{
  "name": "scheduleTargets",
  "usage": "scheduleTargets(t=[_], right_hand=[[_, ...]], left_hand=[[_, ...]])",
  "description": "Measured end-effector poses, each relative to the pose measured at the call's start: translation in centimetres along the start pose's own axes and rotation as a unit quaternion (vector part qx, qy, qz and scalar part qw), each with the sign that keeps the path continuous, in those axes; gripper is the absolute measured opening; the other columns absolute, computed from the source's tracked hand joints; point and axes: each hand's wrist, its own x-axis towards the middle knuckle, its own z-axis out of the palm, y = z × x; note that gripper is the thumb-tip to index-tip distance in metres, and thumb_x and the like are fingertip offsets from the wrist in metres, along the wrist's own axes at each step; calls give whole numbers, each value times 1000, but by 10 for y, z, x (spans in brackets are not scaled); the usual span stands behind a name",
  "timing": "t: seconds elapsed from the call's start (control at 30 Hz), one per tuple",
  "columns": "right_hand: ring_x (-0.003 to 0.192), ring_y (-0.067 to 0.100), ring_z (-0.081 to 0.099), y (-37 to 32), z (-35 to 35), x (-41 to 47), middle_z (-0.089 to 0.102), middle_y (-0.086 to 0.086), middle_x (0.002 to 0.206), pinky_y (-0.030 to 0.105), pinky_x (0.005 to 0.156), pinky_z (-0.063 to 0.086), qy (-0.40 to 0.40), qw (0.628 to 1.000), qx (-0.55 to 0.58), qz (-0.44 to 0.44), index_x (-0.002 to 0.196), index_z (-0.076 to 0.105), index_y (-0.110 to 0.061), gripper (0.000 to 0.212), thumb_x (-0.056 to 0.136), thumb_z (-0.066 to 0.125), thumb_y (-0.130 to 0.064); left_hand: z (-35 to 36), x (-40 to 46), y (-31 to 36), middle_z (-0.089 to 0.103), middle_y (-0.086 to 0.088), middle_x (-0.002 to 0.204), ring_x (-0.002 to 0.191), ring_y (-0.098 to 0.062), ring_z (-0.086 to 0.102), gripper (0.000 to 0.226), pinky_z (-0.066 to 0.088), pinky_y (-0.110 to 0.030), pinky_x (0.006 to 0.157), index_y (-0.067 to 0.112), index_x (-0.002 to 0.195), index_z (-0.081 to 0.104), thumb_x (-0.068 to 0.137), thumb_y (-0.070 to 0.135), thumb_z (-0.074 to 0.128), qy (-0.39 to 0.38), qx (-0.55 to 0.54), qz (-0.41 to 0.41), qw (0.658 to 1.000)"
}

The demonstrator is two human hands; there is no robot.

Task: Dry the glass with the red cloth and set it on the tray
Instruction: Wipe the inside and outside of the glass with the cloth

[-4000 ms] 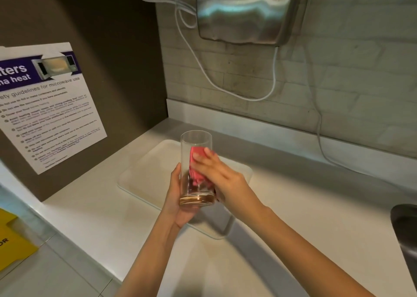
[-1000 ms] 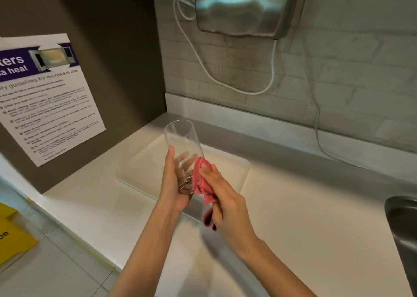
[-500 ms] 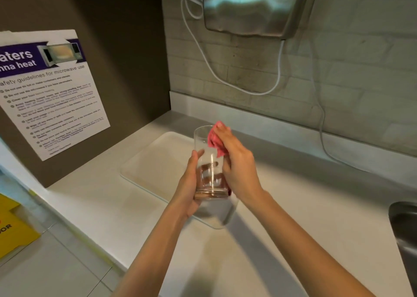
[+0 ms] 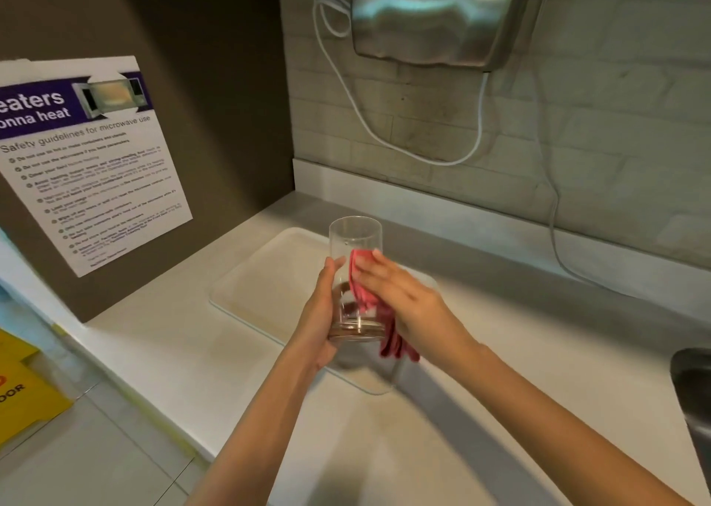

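Glass upright in left hand, above near part of tray; cloth on its right wall.

Nearest, the left hand (image 4: 321, 313) wraps the lower half of the glass (image 4: 356, 278) from the left, thumb up the front wall, fingers curled closed round the back, base at palm level. The right hand (image 4: 400, 294) lies flat against the right wall, fingers nearly straight, pinning the red cloth (image 4: 367, 297) to the glass rather than gripping it; a loose tail of cloth hangs below the base. Long axis of glass near vertical, mouth up and away. The tray (image 4: 269, 274) lies directly below and beyond the glass on the counter (image 4: 519, 351). Judgement: drying not finished; set-down needs only a straight lowering by the left hand, which alone carries the glass, once the right hand draws the cloth off to the right.
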Motion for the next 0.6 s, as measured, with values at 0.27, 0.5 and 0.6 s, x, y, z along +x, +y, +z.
scheduleTargets(t=[0.27, 0.5, 0.6], right_hand=[[138, 34, 27, -17, -4, 37, 43, 17, 143, 47, 113, 23, -4, 997, -72, 4, 130, 50, -1, 52, 80, 55, 11], [137, 29, 31, -14, 6, -28, 41, 14, 142, 38, 114, 26, 0, 999, 40, -18, 131, 47, 0, 52, 82, 57, 16], [138, 23, 31, -9, -1, -2, 38, 11, 146, 38, 113, 26, 103, 985, 102, 97, 136, 42, -5, 58, 83, 51, 17]], left_hand=[[3, 2, -2, 75, -10, 103, 94, -32, 71, 46, 59, -42, 67, 27, 111, 67, 89, 60, 43, -5, -8, -5, 1000], [-4, 1, -1, 71, -11, 114, 96, -31, 70, 57, 59, -44, 76, 29, 126, 53, 79, 62, 47, -1, -31, -4, 1000], [3, -1, -4, 67, -13, 117, 95, -32, 70, 58, 58, -48, 73, 29, 127, 52, 78, 59, 50, -25, -58, -17, 998]])
